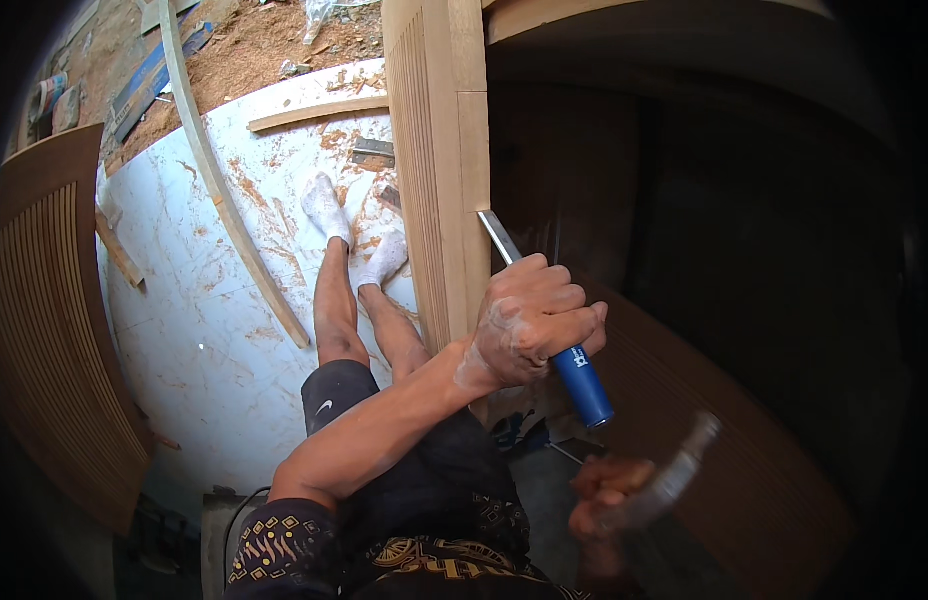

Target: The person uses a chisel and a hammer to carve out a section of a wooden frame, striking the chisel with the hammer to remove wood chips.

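The blue-handled chisel (pixel 584 388) passes through the left grip (pixel 539 320), which is wrapped around it, blade tip at the edge of the wooden panel (pixel 439 180). Below, the right grip (pixel 609 492) clasps a blurred hammer (pixel 674 478); leftward, a wooden strip (pixel 219 195) lies across the pale floor (pixel 174 340).

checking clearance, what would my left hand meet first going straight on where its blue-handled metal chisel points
Likely the light-brown, grooved wooden panel: the tip of the blue-handled metal chisel in the left hand appears at the panel's edge, though depth and contact are unclear.
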Available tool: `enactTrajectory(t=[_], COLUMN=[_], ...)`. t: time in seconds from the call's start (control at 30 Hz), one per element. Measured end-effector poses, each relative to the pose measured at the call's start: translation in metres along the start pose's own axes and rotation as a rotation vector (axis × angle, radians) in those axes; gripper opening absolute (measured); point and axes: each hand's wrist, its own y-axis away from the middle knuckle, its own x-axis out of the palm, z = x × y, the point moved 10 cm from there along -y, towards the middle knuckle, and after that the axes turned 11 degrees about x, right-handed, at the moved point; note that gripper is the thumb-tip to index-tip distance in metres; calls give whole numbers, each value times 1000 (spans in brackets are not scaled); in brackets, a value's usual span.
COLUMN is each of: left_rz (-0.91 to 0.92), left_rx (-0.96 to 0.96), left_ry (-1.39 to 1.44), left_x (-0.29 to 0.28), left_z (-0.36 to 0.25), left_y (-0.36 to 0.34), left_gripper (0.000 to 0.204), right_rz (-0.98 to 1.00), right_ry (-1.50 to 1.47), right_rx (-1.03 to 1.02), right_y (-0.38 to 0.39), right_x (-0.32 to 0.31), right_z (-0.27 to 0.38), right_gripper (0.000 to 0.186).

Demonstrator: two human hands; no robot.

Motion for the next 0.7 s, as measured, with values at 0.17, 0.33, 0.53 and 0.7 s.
enactTrajectory(t=[0.17, 0.33, 0.53, 0.7], left_rz=[-26, -101, -185, -214], left_rx=[-16, -33, -58, -97], left_ry=[-24, -7, -25, -42], left_x=[-4, -3, -7, -11], left_z=[1, 3, 9, 14], left_y=[-1, -5, -11, -16], left_gripper=[26, 33, 36, 34], right_rz=[-52, 89, -132, -12], right_ry=[-394, 7, -410, -223], right_rx=[-19, 135, 35, -82], right_y=[3, -11, -15, -39], right_x=[-7, 6, -9, 13], right_z=[2, -31, 15, 43], right_gripper=[61, 62, 64, 57])
